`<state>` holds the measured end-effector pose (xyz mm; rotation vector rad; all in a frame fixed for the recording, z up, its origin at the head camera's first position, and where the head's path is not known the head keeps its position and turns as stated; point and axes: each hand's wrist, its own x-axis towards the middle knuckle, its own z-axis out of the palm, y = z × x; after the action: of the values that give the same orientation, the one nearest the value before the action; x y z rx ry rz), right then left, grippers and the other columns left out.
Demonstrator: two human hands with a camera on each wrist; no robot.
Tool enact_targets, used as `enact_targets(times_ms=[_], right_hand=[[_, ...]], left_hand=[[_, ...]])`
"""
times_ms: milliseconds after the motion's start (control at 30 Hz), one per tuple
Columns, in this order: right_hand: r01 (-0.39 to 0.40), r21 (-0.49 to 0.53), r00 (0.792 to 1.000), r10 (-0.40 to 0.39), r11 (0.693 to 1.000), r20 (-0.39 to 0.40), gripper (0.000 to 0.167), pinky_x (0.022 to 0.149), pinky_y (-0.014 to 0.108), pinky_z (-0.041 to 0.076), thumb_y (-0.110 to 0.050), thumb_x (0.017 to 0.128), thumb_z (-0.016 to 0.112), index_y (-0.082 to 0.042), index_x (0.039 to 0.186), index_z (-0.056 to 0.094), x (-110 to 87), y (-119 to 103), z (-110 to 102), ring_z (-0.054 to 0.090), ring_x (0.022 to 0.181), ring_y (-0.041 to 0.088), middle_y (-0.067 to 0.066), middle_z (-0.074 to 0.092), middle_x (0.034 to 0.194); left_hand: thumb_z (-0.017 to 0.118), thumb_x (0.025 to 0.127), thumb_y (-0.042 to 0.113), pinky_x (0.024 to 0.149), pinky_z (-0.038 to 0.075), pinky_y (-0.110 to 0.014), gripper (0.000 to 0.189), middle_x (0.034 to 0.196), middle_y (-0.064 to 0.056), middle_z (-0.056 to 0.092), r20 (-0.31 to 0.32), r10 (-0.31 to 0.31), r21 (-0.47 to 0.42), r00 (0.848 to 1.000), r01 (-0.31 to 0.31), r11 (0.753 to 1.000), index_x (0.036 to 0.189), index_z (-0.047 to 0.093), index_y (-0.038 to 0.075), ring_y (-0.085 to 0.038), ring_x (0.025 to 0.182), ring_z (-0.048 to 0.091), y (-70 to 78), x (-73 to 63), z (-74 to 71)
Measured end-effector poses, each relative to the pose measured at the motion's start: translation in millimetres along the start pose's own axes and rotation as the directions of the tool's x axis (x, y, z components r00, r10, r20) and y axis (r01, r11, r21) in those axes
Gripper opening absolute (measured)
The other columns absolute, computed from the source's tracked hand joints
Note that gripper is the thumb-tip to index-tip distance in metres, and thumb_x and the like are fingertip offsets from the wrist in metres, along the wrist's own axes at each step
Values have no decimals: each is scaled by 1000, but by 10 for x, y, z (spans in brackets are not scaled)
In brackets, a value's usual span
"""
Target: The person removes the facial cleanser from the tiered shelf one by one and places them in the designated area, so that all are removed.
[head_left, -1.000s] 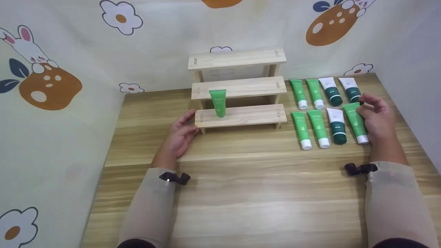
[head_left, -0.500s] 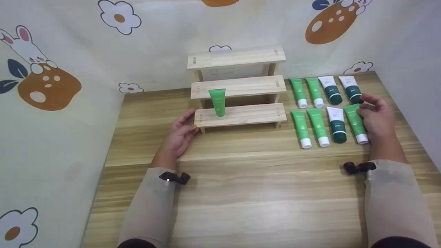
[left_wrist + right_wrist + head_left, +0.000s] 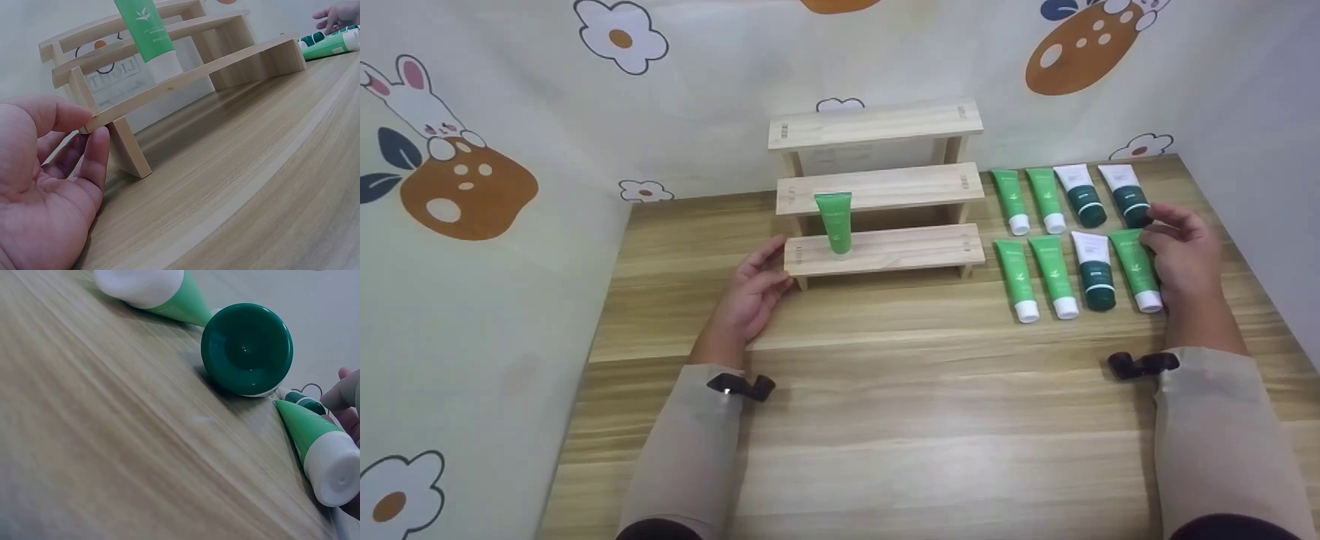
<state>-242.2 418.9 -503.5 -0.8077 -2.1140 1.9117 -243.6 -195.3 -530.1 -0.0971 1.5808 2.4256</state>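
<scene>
In the head view my left hand (image 3: 751,296) pinches the near left corner of a three-step wooden display stand (image 3: 885,251), thumb and fingers at the board's end. On that lowest step a green tube (image 3: 835,223) stands upright on its white cap (image 3: 165,66). My right hand (image 3: 1185,259) is at the right end of the front row of tubes, its thumb tip at the upper edge of a flat-lying green tube (image 3: 1135,266). Its index finger reaches toward the cap of a white and dark green tube (image 3: 1125,193) behind.
Several more tubes lie in two rows right of the stand, among them a green one (image 3: 1016,277) and a white and dark green one (image 3: 1093,270). Patterned cloth (image 3: 697,97) covers the back and left walls. A plain wall (image 3: 1260,172) borders the wooden table (image 3: 930,420) on the right.
The top end of the green tube by my right hand has dropped slightly toward the table beside its row. My left hand has stayed on the stand's corner.
</scene>
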Motion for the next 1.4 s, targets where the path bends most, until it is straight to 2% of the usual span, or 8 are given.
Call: enact_targets(times_ms=[300,467,733,833,1067,1167,1233,1400], right_hand=[[19,126,1000,-19,992,0,37,89,12,48,-6,100,71,-18,134,70,4,12,-15,56,115,2,-15,69,120],[4,155,1000,-2,988,-12,39,87,12,49,-6,98,73,-17,135,70,0,10,-34,57,116,3,-14,70,120],[-21,187,999,26,982,-25,38,81,13,55,-6,96,75,-21,131,70,-33,-54,-41,58,112,6,-13,69,124],[-3,231,1000,10,973,-26,36,80,14,57,-4,97,73,-19,130,70,-58,-112,-23,59,112,8,-10,69,125],[59,301,998,-67,952,19,33,88,15,58,-7,98,74,-15,130,70,-145,-243,80,61,119,11,-4,68,129],[124,313,988,-147,942,53,31,86,15,59,-4,98,74,-10,128,70,-210,-268,201,63,114,13,0,71,125],[174,344,974,-213,923,78,29,82,18,60,2,97,72,-4,126,70,-268,-278,332,65,110,15,2,74,119],[238,377,922,-330,895,202,26,77,21,62,9,96,69,2,121,69,-476,-336,702,70,99,17,5,77,108]], left_hand=[[54,96,-14,92,57,-22,71,161,-2,46,3,7,2,1000,-7,1000,163,41,6,-13,123,59,-5,6,11],[53,97,-14,93,57,-22,71,164,-3,44,3,-3,-4,1000,3,1000,164,40,7,-13,123,59,-10,6,10],[54,96,-14,93,57,-23,71,165,-3,44,5,-5,-16,1000,5,1000,163,41,8,-13,124,60,-13,5,9],[53,96,-14,93,57,-23,71,164,-3,45,4,0,-17,1000,0,1000,163,41,7,-14,124,59,-13,7,7],[53,96,-15,94,58,-24,72,167,-4,43,0,-1,-25,1000,1,1000,163,41,7,-14,130,58,-16,2,-6],[54,95,-14,95,58,-24,72,167,-4,43,1,-1,-27,1000,1,1000,163,41,7,-14,130,59,-14,1,-2],[54,96,-15,94,58,-23,72,165,-4,44,2,3,-18,1000,-3,1000,163,41,6,-13,126,59,-10,-2,5],[55,95,-15,90,58,-21,70,158,-1,48,-7,9,-16,1000,-10,1000,161,43,5,-12,120,60,-8,-1,7]])
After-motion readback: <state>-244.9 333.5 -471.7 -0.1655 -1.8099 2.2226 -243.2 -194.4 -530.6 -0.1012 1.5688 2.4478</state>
